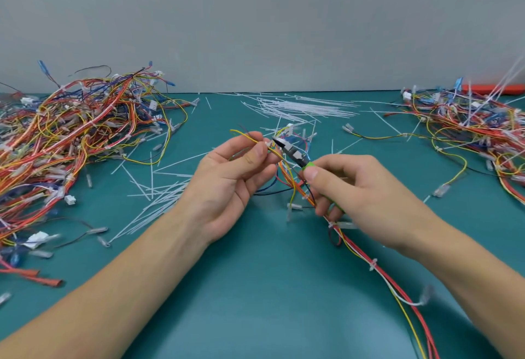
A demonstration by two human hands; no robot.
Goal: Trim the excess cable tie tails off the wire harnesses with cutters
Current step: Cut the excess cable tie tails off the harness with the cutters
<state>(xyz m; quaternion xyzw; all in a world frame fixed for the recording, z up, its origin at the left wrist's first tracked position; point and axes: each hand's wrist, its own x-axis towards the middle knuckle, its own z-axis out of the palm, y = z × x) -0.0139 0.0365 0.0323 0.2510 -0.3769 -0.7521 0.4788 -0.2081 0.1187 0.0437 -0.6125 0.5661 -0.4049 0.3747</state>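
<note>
My left hand (227, 179) pinches a wire harness (358, 253) of red, yellow, orange and white wires near a white cable tie at its upper end. The harness trails down to the lower right across the teal mat. My right hand (355, 185) grips green-handled cutters (292, 157). Their metal jaws point up-left and meet the harness right beside my left fingertips, at the cable tie.
A big tangle of harnesses (71, 142) fills the left side and another pile (477, 131) lies at the right. Uncut white cable ties (306, 107) lie at the back centre. Trimmed tie tails (159, 194) are scattered on the mat (255, 287).
</note>
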